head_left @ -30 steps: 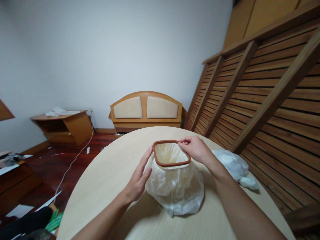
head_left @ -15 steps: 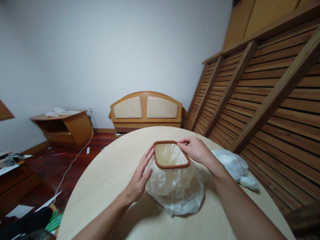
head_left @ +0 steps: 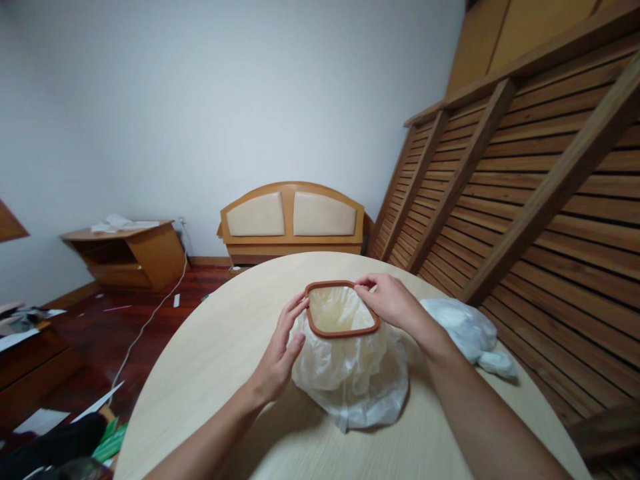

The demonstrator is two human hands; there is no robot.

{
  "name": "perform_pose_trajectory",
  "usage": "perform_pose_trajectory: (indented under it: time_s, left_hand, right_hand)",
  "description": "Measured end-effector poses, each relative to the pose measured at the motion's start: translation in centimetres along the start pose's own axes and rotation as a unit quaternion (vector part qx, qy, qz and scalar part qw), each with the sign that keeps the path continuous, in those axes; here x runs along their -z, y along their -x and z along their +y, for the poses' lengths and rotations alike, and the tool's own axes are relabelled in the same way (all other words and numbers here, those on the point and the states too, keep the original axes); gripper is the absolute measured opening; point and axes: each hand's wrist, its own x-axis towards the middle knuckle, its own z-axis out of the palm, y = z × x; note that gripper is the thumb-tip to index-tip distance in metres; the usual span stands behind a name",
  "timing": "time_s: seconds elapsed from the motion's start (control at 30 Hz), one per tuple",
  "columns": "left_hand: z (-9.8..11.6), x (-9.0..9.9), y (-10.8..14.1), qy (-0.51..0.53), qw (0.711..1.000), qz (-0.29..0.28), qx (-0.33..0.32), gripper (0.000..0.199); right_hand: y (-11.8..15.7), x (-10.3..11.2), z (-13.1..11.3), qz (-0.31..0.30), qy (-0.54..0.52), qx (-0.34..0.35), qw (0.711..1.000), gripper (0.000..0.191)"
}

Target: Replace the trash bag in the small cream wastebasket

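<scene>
A small trash can with a brown rounded-square rim [head_left: 343, 334] stands upright on the pale round table. A translucent white trash bag [head_left: 357, 387] lines its inside and hangs down over the outside, spreading loosely onto the tabletop. Fingertips of my left hand [head_left: 281, 347] rest against the rim's left side, the fingers stretched and the thumb apart. At the far right corner, my right hand [head_left: 389, 299] pinches the rim with curled fingers. The can's walls are mostly hidden under the bag.
On the table [head_left: 210, 380], a white plastic bag bundle [head_left: 463, 327] and a smaller one [head_left: 498, 365] lie right of my right forearm. A slatted wooden frame [head_left: 530, 220] leans along the right. Behind stand a headboard [head_left: 289, 220] and, left, a low cabinet [head_left: 150, 257].
</scene>
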Motion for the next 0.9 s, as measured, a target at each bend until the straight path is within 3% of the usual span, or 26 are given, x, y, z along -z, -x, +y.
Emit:
perform_pose_trajectory:
  time_s: [0.33,0.67,0.9]
  left_hand:
    - [-0.37,0.14,0.15,-0.017,1.0,-0.014,-0.004,0.05]
    - [-0.64,0.24,0.28,-0.012,1.0,-0.016,0.001,0.052]
    - [-0.62,0.23,0.33,-0.015,1.0,-0.006,-0.003,0.053]
  right_hand:
    - [0.0,0.24,-0.65,0.027,0.009,-0.031,0.999,0.021]
    - [-0.15,-0.27,-0.47,-0.001,-0.035,-0.017,0.999,0.032]
    - [0.17,0.25,-0.56,-0.059,-0.067,0.069,0.994,0.039]
